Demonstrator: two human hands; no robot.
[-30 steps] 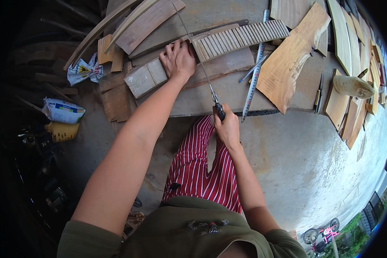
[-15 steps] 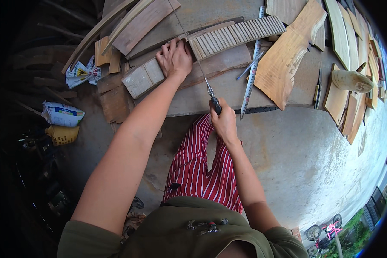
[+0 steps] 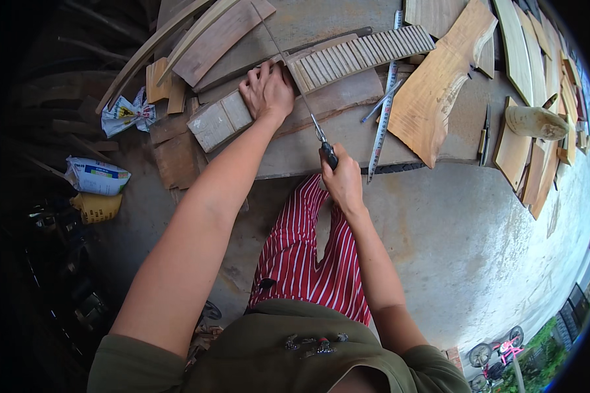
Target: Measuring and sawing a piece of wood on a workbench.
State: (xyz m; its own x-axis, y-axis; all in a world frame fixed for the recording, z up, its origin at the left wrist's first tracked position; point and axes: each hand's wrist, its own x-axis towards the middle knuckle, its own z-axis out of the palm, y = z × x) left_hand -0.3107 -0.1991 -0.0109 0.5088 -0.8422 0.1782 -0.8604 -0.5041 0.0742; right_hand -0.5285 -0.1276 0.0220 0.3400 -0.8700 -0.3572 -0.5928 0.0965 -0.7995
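Note:
Across the bench lies a pale wooden block, its right-hand stretch lined with many narrow parallel cuts. My left hand bears down on the block's middle, fingers bent toward its far edge. Just right of those fingers, a handsaw with a long thin blade crosses the block at the left end of the cut row. Its dark handle is wrapped by my right hand near the bench's front edge. How deep the blade sits in the wood cannot be seen.
A reddish board lies under the block. To its right are a measuring tape, a blue pen, a wide live-edge slab and a knife-like tool. Curved boards sit back left; bags stand at left.
The saw and my right hand have shifted slightly forward, away from my body. My left hand stays on the block.

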